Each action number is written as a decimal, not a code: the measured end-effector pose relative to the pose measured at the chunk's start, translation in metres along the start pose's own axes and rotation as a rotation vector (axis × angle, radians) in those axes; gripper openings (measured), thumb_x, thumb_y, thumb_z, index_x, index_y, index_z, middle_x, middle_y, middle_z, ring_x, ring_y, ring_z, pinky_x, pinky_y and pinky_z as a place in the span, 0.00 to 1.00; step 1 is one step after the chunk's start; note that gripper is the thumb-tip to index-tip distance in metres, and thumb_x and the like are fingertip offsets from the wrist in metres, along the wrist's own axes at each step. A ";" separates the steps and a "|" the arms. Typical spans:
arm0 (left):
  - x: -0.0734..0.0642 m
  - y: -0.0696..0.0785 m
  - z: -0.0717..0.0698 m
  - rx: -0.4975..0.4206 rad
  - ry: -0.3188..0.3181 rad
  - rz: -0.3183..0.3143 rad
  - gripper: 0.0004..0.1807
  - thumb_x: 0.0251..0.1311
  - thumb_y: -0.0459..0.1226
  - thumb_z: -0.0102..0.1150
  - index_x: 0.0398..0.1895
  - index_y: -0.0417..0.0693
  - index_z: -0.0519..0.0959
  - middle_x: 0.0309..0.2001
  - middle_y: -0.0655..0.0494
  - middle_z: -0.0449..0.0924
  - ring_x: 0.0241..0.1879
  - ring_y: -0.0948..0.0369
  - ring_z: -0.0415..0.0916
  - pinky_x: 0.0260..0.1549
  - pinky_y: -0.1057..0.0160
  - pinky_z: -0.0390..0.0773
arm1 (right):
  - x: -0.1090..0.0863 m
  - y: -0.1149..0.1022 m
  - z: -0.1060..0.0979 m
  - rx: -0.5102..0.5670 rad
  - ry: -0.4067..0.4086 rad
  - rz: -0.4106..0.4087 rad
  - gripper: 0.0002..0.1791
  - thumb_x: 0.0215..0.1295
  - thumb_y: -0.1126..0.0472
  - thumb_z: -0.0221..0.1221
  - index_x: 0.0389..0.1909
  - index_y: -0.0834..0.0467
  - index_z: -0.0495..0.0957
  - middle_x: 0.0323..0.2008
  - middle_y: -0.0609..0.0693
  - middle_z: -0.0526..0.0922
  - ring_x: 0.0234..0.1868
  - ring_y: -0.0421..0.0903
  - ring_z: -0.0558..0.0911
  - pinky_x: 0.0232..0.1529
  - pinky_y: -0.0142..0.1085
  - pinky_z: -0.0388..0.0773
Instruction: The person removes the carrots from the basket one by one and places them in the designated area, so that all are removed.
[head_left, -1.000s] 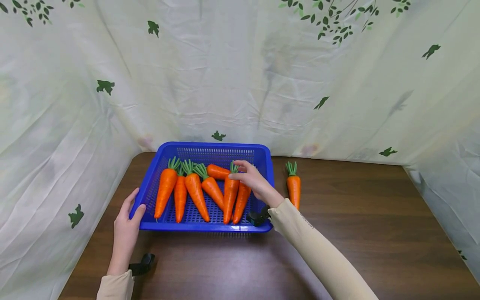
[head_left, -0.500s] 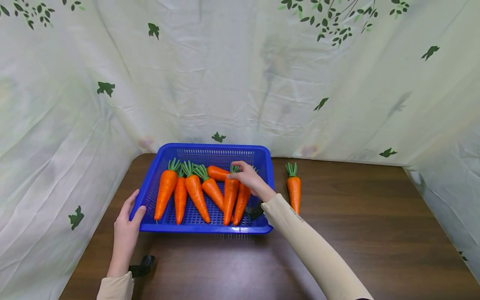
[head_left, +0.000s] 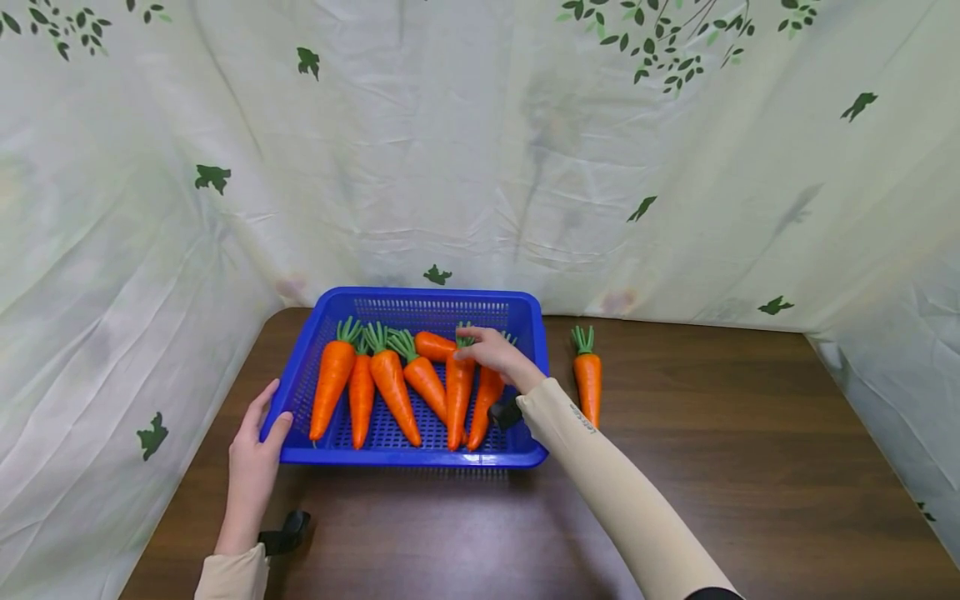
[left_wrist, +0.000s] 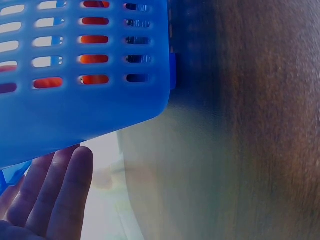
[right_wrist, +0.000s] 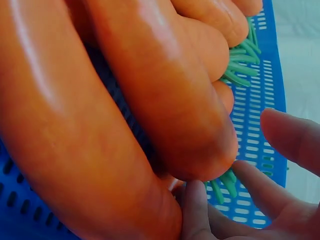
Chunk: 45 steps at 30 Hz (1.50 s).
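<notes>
One carrot point(head_left: 459, 400) running front-to-back, tip near, right hand point(head_left: 495, 351) loosely spread at its top, left hand point(head_left: 252, 454) gripping basket point(head_left: 412, 457)

Carrots point(head_left: 393, 387) in basket point(head_left: 412, 457) on table point(head_left: 750, 450)

It is a curtained-off nook, with pale leaf-printed cloth point(head_left: 450, 183) hung round a brown wood-grain bench point(head_left: 750, 442).

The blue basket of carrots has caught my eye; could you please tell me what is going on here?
A person's left hand touches the left edge of the blue basket. The right hand reaches in, its fingers at the leafy end of a carrot. More carrots lie beside it, and a lone carrot lies on the table to the right.
</notes>
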<state>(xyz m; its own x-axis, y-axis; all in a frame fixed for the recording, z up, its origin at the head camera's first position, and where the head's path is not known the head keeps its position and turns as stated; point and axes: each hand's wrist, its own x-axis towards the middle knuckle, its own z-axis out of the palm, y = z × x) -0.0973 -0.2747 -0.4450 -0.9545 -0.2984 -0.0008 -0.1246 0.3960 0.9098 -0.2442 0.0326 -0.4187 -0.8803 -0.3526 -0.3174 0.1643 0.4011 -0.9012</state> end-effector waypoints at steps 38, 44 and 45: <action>-0.002 0.003 0.001 0.016 0.011 -0.001 0.31 0.72 0.46 0.42 0.76 0.55 0.52 0.70 0.39 0.56 0.64 0.41 0.58 0.57 0.36 0.61 | 0.001 0.002 0.006 -0.016 -0.098 0.008 0.23 0.57 0.71 0.62 0.56 0.62 0.76 0.54 0.59 0.74 0.46 0.50 0.77 0.50 0.44 0.77; -0.002 0.003 0.002 0.014 0.014 -0.003 0.31 0.72 0.46 0.42 0.76 0.54 0.52 0.71 0.40 0.55 0.64 0.40 0.58 0.57 0.36 0.61 | 0.000 0.001 0.006 0.024 -0.117 0.030 0.24 0.57 0.73 0.61 0.57 0.62 0.74 0.50 0.60 0.73 0.43 0.50 0.77 0.48 0.47 0.78; -0.002 0.003 0.002 0.013 0.013 -0.003 0.31 0.72 0.45 0.42 0.76 0.54 0.52 0.71 0.40 0.55 0.64 0.39 0.58 0.57 0.36 0.61 | 0.000 0.001 0.006 0.027 -0.116 0.031 0.24 0.57 0.73 0.61 0.57 0.62 0.74 0.49 0.60 0.74 0.43 0.50 0.77 0.48 0.47 0.78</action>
<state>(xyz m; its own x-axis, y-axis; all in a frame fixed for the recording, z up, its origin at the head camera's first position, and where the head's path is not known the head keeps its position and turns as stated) -0.0964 -0.2711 -0.4429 -0.9504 -0.3110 0.0015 -0.1315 0.4063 0.9042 -0.2409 0.0276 -0.4212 -0.8172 -0.4366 -0.3763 0.2040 0.3915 -0.8973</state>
